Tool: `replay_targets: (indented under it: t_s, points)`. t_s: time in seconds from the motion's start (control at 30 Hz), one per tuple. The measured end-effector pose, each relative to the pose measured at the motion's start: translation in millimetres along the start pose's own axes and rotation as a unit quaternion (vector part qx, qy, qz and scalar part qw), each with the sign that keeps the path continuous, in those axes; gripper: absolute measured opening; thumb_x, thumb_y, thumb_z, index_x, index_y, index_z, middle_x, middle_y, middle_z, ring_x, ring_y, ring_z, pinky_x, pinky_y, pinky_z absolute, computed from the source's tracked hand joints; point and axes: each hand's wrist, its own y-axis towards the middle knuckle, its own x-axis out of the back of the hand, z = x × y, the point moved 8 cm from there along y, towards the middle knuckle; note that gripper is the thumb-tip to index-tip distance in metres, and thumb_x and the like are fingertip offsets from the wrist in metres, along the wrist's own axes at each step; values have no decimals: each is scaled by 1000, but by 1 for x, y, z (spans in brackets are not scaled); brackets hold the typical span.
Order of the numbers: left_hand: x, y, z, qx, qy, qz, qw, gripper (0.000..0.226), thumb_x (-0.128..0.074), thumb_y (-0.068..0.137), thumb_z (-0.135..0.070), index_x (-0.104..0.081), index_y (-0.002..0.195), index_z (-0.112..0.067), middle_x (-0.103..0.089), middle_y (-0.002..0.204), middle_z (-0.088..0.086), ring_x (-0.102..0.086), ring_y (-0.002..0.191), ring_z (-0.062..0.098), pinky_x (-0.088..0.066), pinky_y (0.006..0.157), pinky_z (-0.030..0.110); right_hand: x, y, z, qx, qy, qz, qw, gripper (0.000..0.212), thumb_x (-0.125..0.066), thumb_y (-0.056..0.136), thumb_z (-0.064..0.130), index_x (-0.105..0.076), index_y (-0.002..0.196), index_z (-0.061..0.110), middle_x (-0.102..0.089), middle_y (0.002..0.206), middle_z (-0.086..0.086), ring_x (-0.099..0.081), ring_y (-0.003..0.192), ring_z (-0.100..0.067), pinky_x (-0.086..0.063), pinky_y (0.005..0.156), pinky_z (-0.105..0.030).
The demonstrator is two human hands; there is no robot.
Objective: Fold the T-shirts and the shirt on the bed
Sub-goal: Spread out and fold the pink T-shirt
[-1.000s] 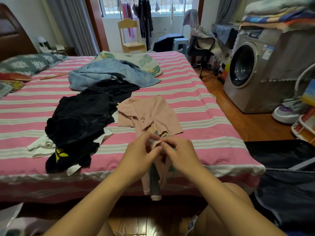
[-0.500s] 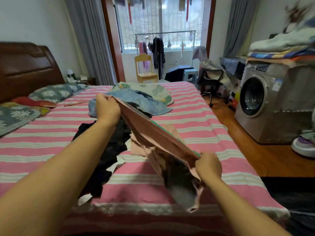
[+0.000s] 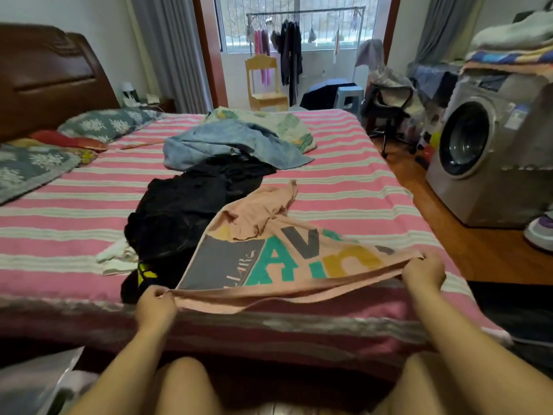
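Pink T-shirt (image 3: 263, 223) is showing large print: teal "A", grey "V", mustard "n" partly legible. Its grey block is carrying small pale lettering, seemingly "LLAIRS", blurred. Washing machine (image 3: 490, 151) sticker is staying unreadable.

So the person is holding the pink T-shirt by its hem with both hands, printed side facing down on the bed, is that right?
Not quite. The head view shows the pink T-shirt with its print facing up: the grey block and the green and yellow letters are plainly visible. The rest holds: the left hand and the right hand each grip the near edge, stretched over the bed.
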Motion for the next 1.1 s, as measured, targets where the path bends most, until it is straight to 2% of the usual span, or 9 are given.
replay_targets:
  t_s: [0.17,0.3,0.47,0.6,0.7,0.77,0.93,1.0,1.1]
  points:
    - [-11,-15,19,19,-101,87,991,27,-39,98,8,-65,103,1,-67,80,19,-63,47,16,-51,43,23,-1,-36,7,87,0,131,988,36,-43,88,-11,-73,94,8,-71,102,-18,-66,101,-38,-50,78,-35]
    - [40,-33,-42,-103,-206,-55,972,31,-45,96,3,-68,85,-15,-62,80,4,-61,66,-2,-51,68,24,5,-68,20,70,173,202,962,32,-36,89,-16,-66,81,-6,-70,82,-24,-67,58,-27,-56,50,-30]
    - [41,4,-132,-86,-556,-3,827,55,-36,91,12,-72,66,-22,-66,65,-2,-65,66,13,-55,70,25,21,-72,104,103,430,140,886,36,-37,95,-9,-67,93,12,-67,68,-2,-64,62,-17,-53,54,-24]
    - [-60,49,-160,31,-384,114,916,28,-43,95,5,-63,81,-10,-62,59,3,-57,44,9,-46,42,17,-75,-28,127,68,324,128,935,33,-42,89,2,-70,95,19,-71,90,-10,-68,80,-26,-61,69,-41]
    - [-122,109,-175,126,-284,168,936,12,-54,95,-4,-65,100,-3,-68,86,19,-63,66,25,-53,48,27,-165,37,148,-3,125,232,965,16,-53,91,4,-67,89,11,-69,109,-20,-65,83,-29,-61,59,-38]
    - [-99,149,-260,56,-307,101,945,14,-57,91,-3,-68,99,-6,-69,97,21,-64,79,28,-53,61,32,-161,80,236,32,162,242,956,15,-59,90,8,-59,77,16,-67,99,-15,-63,83,-28,-58,64,-35]
    - [47,154,-515,-200,-485,35,851,38,-36,98,4,-59,85,-22,-60,69,-5,-53,53,4,-44,48,17,-12,131,464,124,524,70,840,20,-53,82,31,-70,86,19,-69,87,-6,-70,75,-25,-60,67,-36]
    - [83,148,-549,-249,-485,16,839,39,-32,98,1,-61,89,-24,-61,78,-10,-55,65,2,-45,57,14,34,113,498,167,529,64,830,24,-48,89,28,-69,93,19,-71,90,-6,-71,73,-23,-61,66,-36]
    - [100,132,-549,-245,-466,24,850,42,-31,98,-2,-61,82,-27,-52,49,-15,-43,40,-1,-31,40,12,72,103,497,196,538,52,818,22,-44,92,19,-63,81,21,-67,77,-2,-65,62,-18,-54,58,-30]
